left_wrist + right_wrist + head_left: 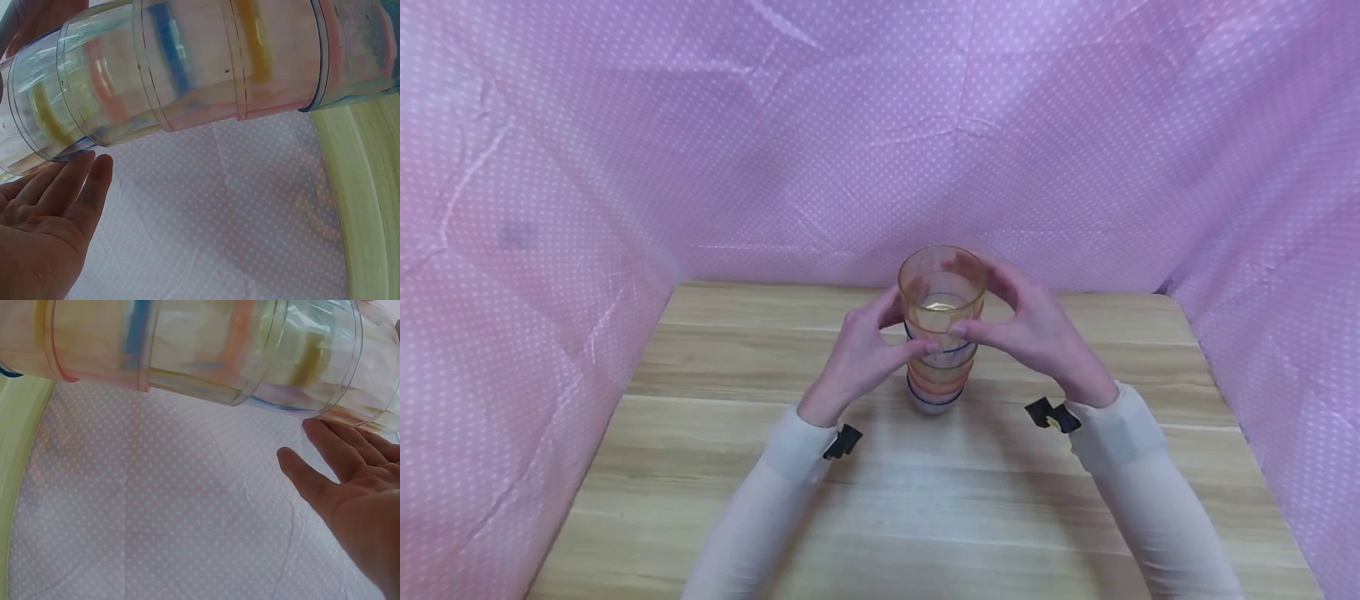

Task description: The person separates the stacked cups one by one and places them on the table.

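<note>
A tall stack of nested clear plastic cups (pixel 934 385), tinted orange, pink and blue, stands upright near the middle of the table. Its topmost cup (pixel 923 320) is yellowish orange, with its mouth facing up. From the left, my left hand (pixel 859 354) holds the upper stack, thumb in front and fingers partly hidden behind. My right hand (pixel 1041 333) grips the top cup from the right, its thumb across the front and fingertips showing through the clear wall. Each wrist view shows the stacked cups (pixel 194 69) close up, lying across the picture.
The light wood-grain table (pixel 700 483) spreads around the stack. Pink polka-dot cloth (pixel 820 167) hangs behind the table and along both sides. A dark clip-like piece (pixel 842 442) is on the left wrist, with a similar dark piece (pixel 1052 415) on the right.
</note>
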Demonstrator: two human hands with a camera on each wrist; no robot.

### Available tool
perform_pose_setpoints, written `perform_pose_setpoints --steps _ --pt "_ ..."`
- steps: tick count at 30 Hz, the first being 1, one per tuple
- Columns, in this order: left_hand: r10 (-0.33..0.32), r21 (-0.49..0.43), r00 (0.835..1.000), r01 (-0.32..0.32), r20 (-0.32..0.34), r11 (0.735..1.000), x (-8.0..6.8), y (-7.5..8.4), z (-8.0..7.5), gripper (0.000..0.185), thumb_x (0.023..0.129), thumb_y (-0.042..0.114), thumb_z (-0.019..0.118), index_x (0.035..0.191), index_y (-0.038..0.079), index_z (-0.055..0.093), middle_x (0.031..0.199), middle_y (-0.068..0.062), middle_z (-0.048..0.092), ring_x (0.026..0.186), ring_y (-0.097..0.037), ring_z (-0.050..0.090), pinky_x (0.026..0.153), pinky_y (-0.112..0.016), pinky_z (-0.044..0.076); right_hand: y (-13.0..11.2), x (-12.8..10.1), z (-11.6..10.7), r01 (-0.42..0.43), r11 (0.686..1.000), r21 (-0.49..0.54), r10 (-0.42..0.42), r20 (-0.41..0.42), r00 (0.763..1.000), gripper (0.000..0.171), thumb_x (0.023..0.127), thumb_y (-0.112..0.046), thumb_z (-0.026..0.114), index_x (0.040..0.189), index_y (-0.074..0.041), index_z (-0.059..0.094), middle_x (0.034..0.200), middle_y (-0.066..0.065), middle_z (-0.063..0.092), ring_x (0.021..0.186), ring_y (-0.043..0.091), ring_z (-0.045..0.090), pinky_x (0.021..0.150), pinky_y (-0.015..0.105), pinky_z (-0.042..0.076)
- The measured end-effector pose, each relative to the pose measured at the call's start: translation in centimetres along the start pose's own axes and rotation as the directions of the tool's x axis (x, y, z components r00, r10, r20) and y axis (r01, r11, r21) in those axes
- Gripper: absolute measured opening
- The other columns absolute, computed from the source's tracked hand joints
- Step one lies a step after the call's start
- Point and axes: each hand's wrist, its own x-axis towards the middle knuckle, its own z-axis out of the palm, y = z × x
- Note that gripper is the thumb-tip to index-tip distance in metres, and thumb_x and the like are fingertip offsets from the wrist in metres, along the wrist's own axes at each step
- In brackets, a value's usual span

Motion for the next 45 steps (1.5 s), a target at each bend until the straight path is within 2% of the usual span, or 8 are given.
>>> perform_pose_setpoints --steps 7,15,18,24,33,36,41,45 --pt "0.008 0.034 1.000 -0.007 -0.009 0.999 0.0 0.1 0.0 0.068 0.082 0.019 0.091 0.141 0.007 0.060 0.122 -0.011 0.074 0.111 -0.023 0.072 0.099 -0.039 0.058 0.1 0.0 0.1 0.045 0.998 0.034 -0.045 -0.012 0.999 0.082 0.081 0.002 0.087 0.152 -0.009 0.050 0.144 0.005 0.061 0.137 0.020 0.053 0.120 0.033 0.039" --pt "0.010 0.061 1.000 -0.009 -0.007 0.998 -0.1 0.3 -0.2 0.061 0.081 0.020 0.091 0.134 0.006 0.064 0.119 -0.012 0.075 0.110 -0.023 0.072 0.098 -0.038 0.058 -0.1 0.0 0.5 0.144 0.990 0.011 -0.143 -0.035 0.989 0.089 0.073 0.010 0.089 0.151 -0.003 0.048 0.144 0.009 0.061 0.137 0.020 0.053 0.121 0.035 0.038" --pt "0.010 0.064 1.000 -0.009 -0.010 0.998 -0.1 0.3 -0.2 0.061 0.081 0.020 0.091 0.135 0.006 0.064 0.121 -0.011 0.075 0.112 -0.022 0.071 0.099 -0.038 0.058 0.2 0.1 0.7 0.172 0.984 0.042 -0.170 -0.051 0.984 0.090 0.071 0.014 0.088 0.150 -0.001 0.048 0.144 0.013 0.061 0.137 0.022 0.053 0.121 0.037 0.038" --pt "0.016 0.046 1.000 -0.015 -0.013 0.999 -0.1 0.0 0.0 0.060 0.083 0.018 0.090 0.135 0.008 0.063 0.120 -0.008 0.075 0.114 -0.018 0.070 0.103 -0.036 0.055 0.6 0.0 0.9 0.161 0.982 0.097 -0.153 -0.085 0.985 0.086 0.076 0.010 0.087 0.151 -0.002 0.047 0.145 0.016 0.060 0.139 0.023 0.051 0.124 0.039 0.034" --pt "0.001 0.037 1.000 -0.001 -0.008 0.999 -0.1 0.0 0.0 0.064 0.085 0.021 0.088 0.141 0.010 0.060 0.124 -0.005 0.074 0.118 -0.016 0.067 0.105 -0.035 0.053 0.0 0.2 1.2 0.165 0.975 0.146 -0.146 -0.131 0.980 0.081 0.079 0.007 0.085 0.151 -0.005 0.048 0.148 0.012 0.058 0.141 0.025 0.048 0.125 0.043 0.029" --pt "0.002 0.030 1.000 -0.002 -0.009 1.000 -0.1 0.0 0.0 0.069 0.085 0.020 0.089 0.145 0.011 0.057 0.127 -0.005 0.073 0.119 -0.017 0.067 0.105 -0.034 0.053 -0.3 0.3 1.4 0.212 0.958 0.192 -0.183 -0.158 0.970 0.077 0.082 0.000 0.086 0.150 -0.002 0.048 0.148 0.014 0.058 0.141 0.028 0.048 0.125 0.045 0.030" --pt "0.002 0.007 1.000 -0.002 -0.013 1.000 -0.1 0.0 0.0 0.075 0.084 0.017 0.089 0.150 0.012 0.054 0.128 -0.005 0.072 0.119 -0.021 0.067 0.106 -0.037 0.053 -0.9 0.7 1.6 0.326 0.905 0.272 -0.269 -0.225 0.936 0.083 0.083 -0.028 0.088 0.150 0.000 0.048 0.146 0.017 0.059 0.138 0.032 0.051 0.122 0.046 0.035" --pt "-0.016 -0.007 1.000 0.016 -0.013 1.000 0.0 -0.1 0.0 0.081 0.084 0.018 0.089 0.154 0.015 0.050 0.134 -0.003 0.070 0.119 -0.022 0.068 0.107 -0.039 0.052 -1.8 0.9 1.6 0.384 0.859 0.340 -0.300 -0.274 0.914 0.082 0.082 -0.028 0.089 0.149 -0.001 0.049 0.145 0.017 0.059 0.136 0.032 0.053 0.118 0.046 0.041"
